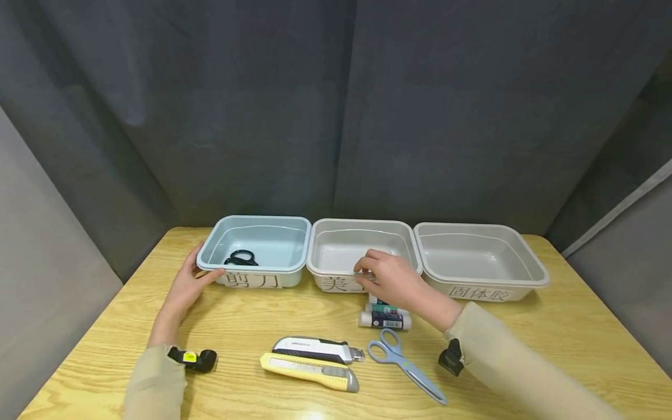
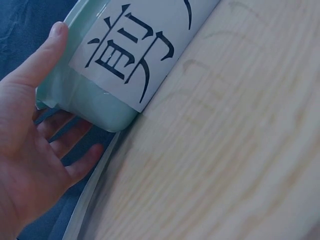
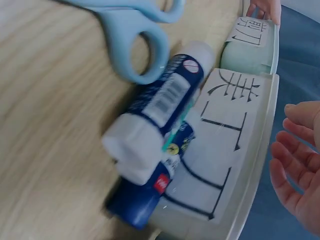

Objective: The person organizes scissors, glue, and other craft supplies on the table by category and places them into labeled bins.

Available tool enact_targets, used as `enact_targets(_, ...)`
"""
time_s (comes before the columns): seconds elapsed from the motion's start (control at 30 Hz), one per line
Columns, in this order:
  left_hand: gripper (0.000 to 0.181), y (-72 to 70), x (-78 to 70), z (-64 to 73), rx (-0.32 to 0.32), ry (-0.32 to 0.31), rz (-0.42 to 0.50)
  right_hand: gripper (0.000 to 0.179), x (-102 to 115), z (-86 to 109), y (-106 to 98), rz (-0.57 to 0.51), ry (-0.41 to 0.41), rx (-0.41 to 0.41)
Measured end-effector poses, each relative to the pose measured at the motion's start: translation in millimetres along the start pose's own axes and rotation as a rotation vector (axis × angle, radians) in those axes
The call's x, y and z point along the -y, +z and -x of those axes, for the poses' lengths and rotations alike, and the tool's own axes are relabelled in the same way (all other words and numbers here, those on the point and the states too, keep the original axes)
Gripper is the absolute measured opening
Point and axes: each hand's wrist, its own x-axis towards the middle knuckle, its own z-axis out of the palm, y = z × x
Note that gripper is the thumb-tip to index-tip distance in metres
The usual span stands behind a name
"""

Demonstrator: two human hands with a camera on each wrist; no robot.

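My left hand (image 1: 185, 287) holds the left front corner of a light blue plastic bin (image 1: 273, 269), thumb along the front rim and fingers around the side. Black-handled scissors (image 1: 242, 258) lie in that bin. Over the front rim of the middle grey bin (image 1: 336, 274) hovers my right hand (image 1: 391, 281), fingers loosely bent with nothing between them. Below it, several glue sticks (image 1: 385, 320) lie against the bin's front, partly hidden by the hand in the head view. In the right wrist view the glue sticks (image 3: 162, 95) show white caps and dark blue labels.
Another grey bin (image 1: 480, 283) stands at the right of the row. On the wooden table (image 1: 226, 385) lie a white-and-black utility knife (image 1: 315, 348), a yellow utility knife (image 1: 310, 370) and light blue scissors (image 1: 406, 364). Each bin has a handwritten paper label. A dark curtain (image 1: 336, 116) hangs behind.
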Motion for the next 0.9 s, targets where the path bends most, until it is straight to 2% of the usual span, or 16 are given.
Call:
enact_targets(0.37, 0.092, 1.2, 0.4, -3.2, -0.006, 0.006, 0.004, 0.013, -7, 24.9, -10, -0.011, 0.009, -0.003)
enact_targets(0.9, 0.093, -0.7, 1.7, 1.4, -0.010, -0.010, -0.013, 0.017, -7, 62.6, -19, 0.007, 0.071, 0.084)
